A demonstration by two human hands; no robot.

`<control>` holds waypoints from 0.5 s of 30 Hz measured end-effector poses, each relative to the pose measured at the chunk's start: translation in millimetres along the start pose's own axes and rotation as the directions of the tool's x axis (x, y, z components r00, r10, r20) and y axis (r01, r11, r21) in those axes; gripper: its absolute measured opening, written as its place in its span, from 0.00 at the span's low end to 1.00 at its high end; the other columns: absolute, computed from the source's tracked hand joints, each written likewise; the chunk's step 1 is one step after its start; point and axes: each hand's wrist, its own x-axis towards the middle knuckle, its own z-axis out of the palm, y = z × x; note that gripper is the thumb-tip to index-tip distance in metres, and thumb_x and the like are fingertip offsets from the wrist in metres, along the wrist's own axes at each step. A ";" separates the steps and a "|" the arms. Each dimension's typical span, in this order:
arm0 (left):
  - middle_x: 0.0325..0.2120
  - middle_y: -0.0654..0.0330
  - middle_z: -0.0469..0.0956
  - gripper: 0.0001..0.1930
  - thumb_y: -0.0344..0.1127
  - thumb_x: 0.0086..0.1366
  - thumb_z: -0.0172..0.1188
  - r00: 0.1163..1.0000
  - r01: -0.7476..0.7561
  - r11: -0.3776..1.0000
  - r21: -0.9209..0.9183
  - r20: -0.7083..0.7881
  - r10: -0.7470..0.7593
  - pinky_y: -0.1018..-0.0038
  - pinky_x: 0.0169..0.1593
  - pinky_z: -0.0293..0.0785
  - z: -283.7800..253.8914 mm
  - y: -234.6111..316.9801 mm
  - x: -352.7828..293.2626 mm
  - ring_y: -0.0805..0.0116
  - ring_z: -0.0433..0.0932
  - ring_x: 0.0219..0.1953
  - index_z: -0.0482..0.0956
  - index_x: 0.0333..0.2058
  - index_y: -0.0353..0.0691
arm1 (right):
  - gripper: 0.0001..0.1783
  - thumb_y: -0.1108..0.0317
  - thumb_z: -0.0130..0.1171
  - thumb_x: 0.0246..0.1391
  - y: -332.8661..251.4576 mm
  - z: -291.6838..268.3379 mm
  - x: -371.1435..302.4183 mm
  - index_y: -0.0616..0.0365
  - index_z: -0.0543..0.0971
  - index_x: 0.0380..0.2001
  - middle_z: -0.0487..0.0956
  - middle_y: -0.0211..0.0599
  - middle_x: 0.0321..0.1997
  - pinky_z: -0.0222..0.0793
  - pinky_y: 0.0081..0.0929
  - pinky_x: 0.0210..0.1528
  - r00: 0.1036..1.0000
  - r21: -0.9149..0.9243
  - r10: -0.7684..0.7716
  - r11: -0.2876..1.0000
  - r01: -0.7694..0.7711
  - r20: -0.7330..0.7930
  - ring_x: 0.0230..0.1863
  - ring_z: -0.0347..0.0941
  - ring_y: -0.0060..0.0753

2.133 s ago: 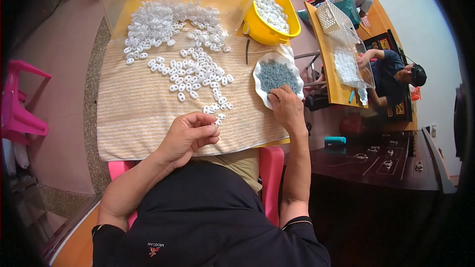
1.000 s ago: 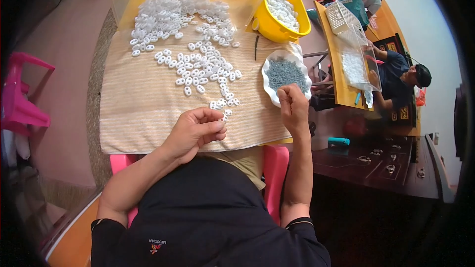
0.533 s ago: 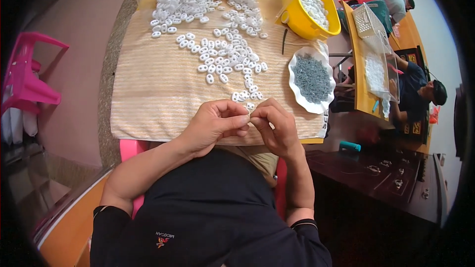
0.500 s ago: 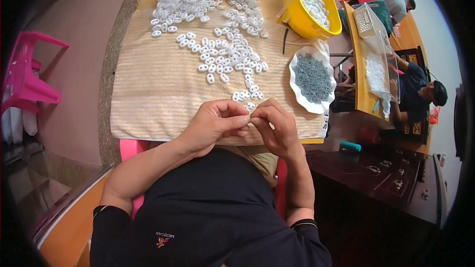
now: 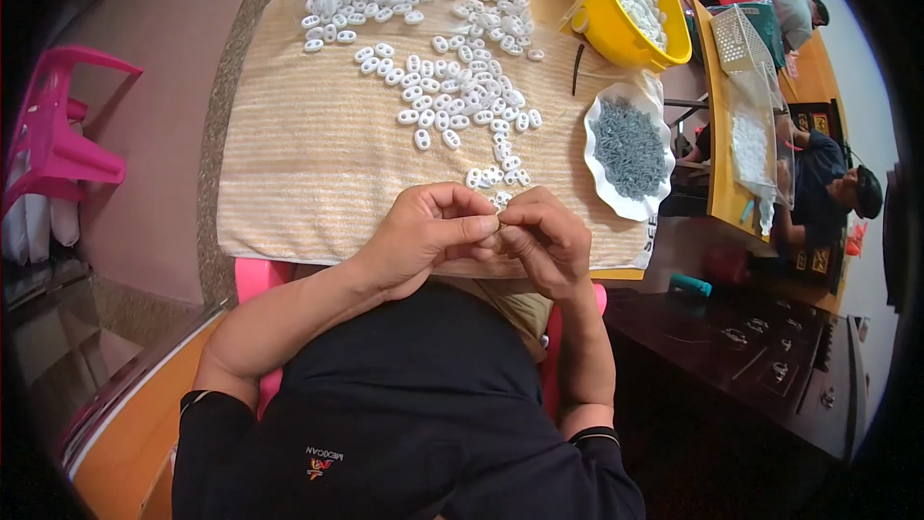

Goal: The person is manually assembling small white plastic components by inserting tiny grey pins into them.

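Your left hand and right hand meet in a fingertip pinch, contents hard to tell, with many white ovals and grey bits left loose, finished ones indistinguishable.

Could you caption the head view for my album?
Left hand and right hand meet over a striped towel, near white two-holed pieces and a scalloped dish of grey parts.

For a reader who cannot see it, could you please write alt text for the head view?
A person's left hand and right hand meet in a pinch over a striped towel, anything between them too small to identify. Beyond lie many white two-holed pieces; at right, a scalloped white dish of grey bits and a yellow tub.
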 end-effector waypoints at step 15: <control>0.33 0.56 0.80 0.09 0.25 0.62 0.59 1.000 -0.013 1.000 -0.018 -0.028 0.012 0.77 0.41 0.80 -3.1 -2.3 2.4 0.70 0.81 0.34 0.76 0.42 0.32 | 0.06 0.73 0.56 0.57 5.1 8.4 -5.4 0.65 0.74 0.31 0.72 0.32 0.34 0.65 0.17 0.39 0.959 0.386 0.278 0.892 -0.236 -0.056 0.36 0.68 0.20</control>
